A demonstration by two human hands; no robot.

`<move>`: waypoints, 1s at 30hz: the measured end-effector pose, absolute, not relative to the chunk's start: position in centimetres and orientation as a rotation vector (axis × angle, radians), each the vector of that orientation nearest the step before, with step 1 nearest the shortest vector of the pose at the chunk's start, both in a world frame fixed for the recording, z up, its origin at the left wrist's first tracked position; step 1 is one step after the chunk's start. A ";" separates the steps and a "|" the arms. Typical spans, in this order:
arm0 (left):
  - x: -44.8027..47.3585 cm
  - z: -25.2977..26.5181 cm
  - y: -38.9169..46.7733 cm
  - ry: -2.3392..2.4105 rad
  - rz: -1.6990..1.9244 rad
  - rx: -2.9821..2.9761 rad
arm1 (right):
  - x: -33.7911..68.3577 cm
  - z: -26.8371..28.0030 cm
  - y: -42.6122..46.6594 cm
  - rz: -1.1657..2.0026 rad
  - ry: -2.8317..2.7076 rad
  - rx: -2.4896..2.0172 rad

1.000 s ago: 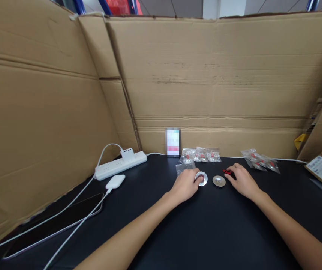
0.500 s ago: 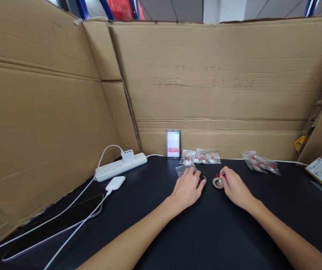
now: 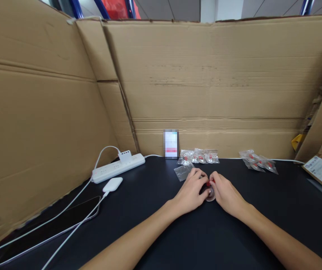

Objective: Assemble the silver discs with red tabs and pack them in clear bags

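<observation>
1. In the head view, the right hand [image 3: 228, 195] has come in toward the left hand [image 3: 191, 193] since half a second ago; the metal cymbal [image 3: 210, 198] between them has shifted leftward and nearer the person.
2. The hands are close together, fingertips almost meeting, on the black table [image 3: 200, 240], nearer the person than the upright phone [image 3: 171, 144] and to its right.
3. The right fingertips pinch a red cord [image 3: 208, 184]; the left thumb lies over the cymbal. Whether the left hand grips firmly cannot be told, its curled fingers hiding part of what is there.
4. A clear plastic bag [image 3: 182, 173] lies just in front of the phone, slightly right, beside the left hand.
5. Immediately right of the phone is a row of bagged cymbals [image 3: 201, 158] with red cords; well to its right lies a second bagged cluster [image 3: 262, 164].
6. Left of the phone are a white power strip [image 3: 113, 171] and, nearer the person, a white charging pad [image 3: 113, 184].
</observation>
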State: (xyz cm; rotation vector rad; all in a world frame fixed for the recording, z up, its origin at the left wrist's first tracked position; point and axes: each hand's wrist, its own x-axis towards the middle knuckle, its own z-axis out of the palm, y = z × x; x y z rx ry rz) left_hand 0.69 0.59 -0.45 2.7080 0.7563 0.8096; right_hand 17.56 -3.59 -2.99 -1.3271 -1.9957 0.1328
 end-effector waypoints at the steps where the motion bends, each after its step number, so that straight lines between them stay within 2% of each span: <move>1: 0.7 -0.4 0.6 0.751 0.824 2.690 | 17.6 -3.0 -3.6 0.149 -1.968 -1.322; 6: 0.5 0.2 0.7 0.840 0.922 2.600 | 18.0 -2.7 -3.3 0.162 -1.744 -1.250; 12: 0.6 0.6 0.8 0.961 1.105 2.228 | 17.6 -1.5 -3.9 0.179 -1.632 -1.138; 19: 1.0 -0.3 1.7 0.825 1.030 1.755 | 16.9 -1.7 -4.1 0.224 -1.657 -1.090; 30: 1.6 -0.4 1.6 0.645 0.917 1.515 | 17.7 -2.3 -3.4 0.051 -1.756 -1.121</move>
